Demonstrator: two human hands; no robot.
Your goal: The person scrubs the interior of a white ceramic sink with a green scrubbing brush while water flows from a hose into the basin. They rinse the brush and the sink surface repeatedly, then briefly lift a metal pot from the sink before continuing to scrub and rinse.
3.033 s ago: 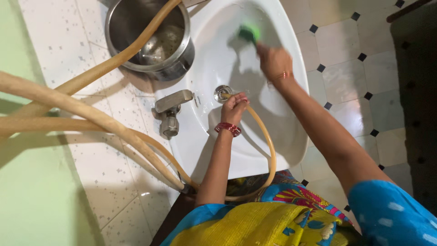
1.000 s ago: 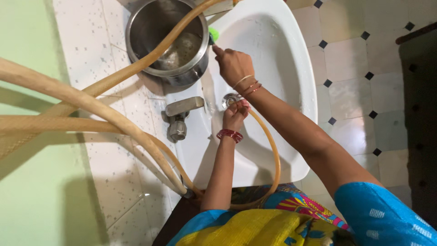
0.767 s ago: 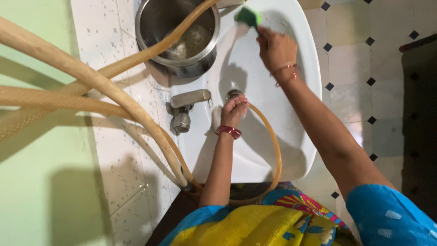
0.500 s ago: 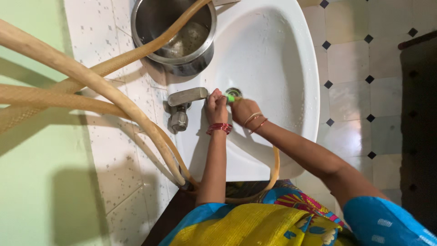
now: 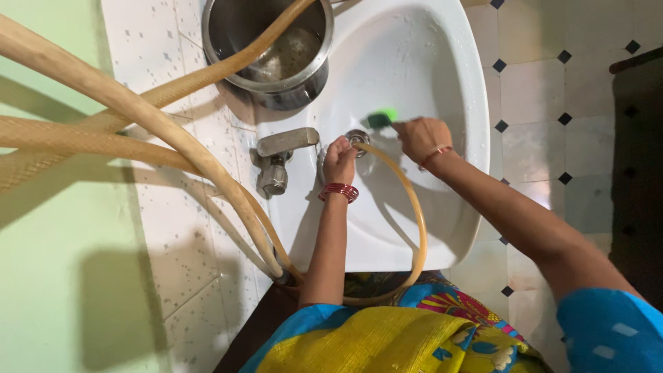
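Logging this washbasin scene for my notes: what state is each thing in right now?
Left hand: closed on the hose end.
Hose: bent, end at the drain.
Right hand: grips the green scrubber, pressed on the basin.
Basin: wet.
Steel pot: upright, uncovered, hose across it.
Tap: no water seen.

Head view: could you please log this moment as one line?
left hand: holds tan rubber hose at drain | right hand: grips green scrubber | white ceramic basin: wet | steel pot: on rim
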